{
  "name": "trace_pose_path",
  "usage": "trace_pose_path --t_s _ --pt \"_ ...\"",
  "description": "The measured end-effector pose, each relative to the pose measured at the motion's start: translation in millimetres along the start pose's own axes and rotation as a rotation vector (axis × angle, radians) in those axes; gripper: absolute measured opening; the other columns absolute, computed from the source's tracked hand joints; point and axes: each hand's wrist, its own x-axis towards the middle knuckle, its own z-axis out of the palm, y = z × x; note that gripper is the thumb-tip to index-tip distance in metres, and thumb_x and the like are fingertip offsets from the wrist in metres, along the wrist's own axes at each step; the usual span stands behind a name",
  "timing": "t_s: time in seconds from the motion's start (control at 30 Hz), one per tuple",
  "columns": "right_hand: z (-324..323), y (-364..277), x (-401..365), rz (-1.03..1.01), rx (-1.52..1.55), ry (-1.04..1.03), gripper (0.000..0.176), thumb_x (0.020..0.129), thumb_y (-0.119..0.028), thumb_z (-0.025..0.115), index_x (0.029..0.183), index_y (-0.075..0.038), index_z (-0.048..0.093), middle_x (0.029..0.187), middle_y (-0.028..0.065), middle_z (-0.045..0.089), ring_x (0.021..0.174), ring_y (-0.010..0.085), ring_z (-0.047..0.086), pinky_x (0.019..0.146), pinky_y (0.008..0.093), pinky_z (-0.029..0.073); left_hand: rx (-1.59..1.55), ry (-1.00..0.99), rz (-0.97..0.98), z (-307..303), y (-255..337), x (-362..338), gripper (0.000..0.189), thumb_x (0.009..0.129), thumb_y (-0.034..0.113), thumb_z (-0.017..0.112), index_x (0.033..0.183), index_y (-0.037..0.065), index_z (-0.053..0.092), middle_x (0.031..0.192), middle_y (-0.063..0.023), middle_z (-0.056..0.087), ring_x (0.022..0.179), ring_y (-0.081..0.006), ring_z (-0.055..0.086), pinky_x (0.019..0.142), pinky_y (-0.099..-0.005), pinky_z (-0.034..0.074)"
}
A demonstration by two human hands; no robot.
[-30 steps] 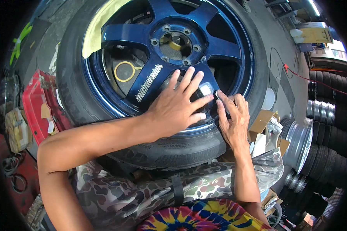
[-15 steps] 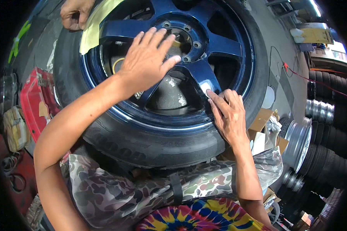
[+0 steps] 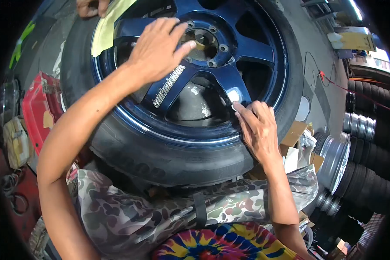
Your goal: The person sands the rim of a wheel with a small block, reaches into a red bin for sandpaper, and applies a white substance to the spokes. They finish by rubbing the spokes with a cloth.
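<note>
A dark blue multi-spoke rim sits inside a black tire, lying face up before me. My left hand is open, its fingers stretched out over a spoke beside the hub. White lettering shows on the spoke below that hand. My right hand is closed, its fingertips pressed at the outer end of the lower right spoke. Whatever those fingers pinch, if anything, is hidden. Another person's hand is at the upper left, touching a yellow strip along the rim's edge.
A red plastic case stands left of the tire. To the right are cardboard, a silver rim and stacked tires. A camouflage cloth covers my lap. A red cable hangs at the right.
My left hand has shifted left and slightly up, uncovering the spoke's lettering. The other person's hand has moved up, and the rim appears slightly shifted. My right hand stays almost in place.
</note>
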Motion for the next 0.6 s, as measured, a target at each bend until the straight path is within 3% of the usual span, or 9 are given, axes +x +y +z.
trace_pose_path --t_s 0.17,0.23,0.27,0.4,0.5,0.6 --pt "0.1 -1.3 5.1 -0.009 -0.019 -0.003 0.036 0.089 -0.006 0.079 0.125 -0.006 0.074 0.093 0.0078 0.055 0.087 0.0269 0.055 0.078 0.0407 0.042 0.136 0.051 0.037 9.2 -29.2 10.1 0.057 0.11 0.043 0.057 0.144 -0.002 0.06 0.136 -0.0181 0.063 0.13 -0.0354 0.057 0.114 -0.0464 0.044" --pt "2.3 -0.8 7.4 -0.007 -0.006 0.0 0.036 0.089 -0.006 0.079 0.125 -0.006 0.074 0.093 0.0079 0.055 0.087 0.0276 0.055 0.078 0.0416 0.042 0.209 0.006 0.041 15.2 -36.7 15.1 0.056 0.11 0.042 0.056 0.142 -0.003 0.061 0.126 -0.0164 0.065 0.12 -0.0343 0.06 0.105 -0.0461 0.047" --pt "-1.4 -2.1 4.4 -0.012 -0.004 -0.002 0.037 0.088 -0.005 0.079 0.125 -0.006 0.075 0.093 0.0079 0.055 0.087 0.0277 0.055 0.078 0.0417 0.041 0.217 0.005 0.036 19.0 -40.3 17.9 0.054 0.11 0.044 0.056 0.134 -0.003 0.064 0.117 -0.0169 0.067 0.111 -0.0343 0.062 0.098 -0.046 0.048" --pt "-1.4 -4.0 0.6 0.01 -0.015 0.001 0.037 0.088 -0.004 0.078 0.124 -0.006 0.075 0.09 0.0083 0.052 0.086 0.0272 0.054 0.078 0.0414 0.04 0.236 -0.204 -0.121 18.0 -35.4 38.8 0.065 0.106 0.058 0.055 0.118 -0.003 0.07 0.109 -0.0229 0.073 0.106 -0.0369 0.07 0.097 -0.0472 0.05" --pt "2.4 -7.5 9.8 0.015 -0.027 0.018 0.037 0.088 -0.003 0.078 0.125 -0.005 0.075 0.09 0.0086 0.052 0.085 0.0269 0.054 0.078 0.0418 0.04 0.119 -0.423 -0.225 9.6 -34.9 64.0 0.07 0.107 0.06 0.052 0.104 -0.005 0.077 0.099 -0.0258 0.079 0.095 -0.0405 0.078 0.088 -0.0502 0.06" --pt "-1.2 -5.4 2.6 0.024 -0.025 -0.012 0.038 0.089 -0.003 0.077 0.126 -0.005 0.075 0.09 0.0085 0.051 0.086 0.0269 0.054 0.078 0.0418 0.04 0.139 -0.555 -0.263 12.3 -41.4 80.1 0.073 0.108 0.063 0.045 0.107 -0.001 0.08 0.106 -0.0259 0.079 0.102 -0.0401 0.077 0.095 -0.0492 0.06"
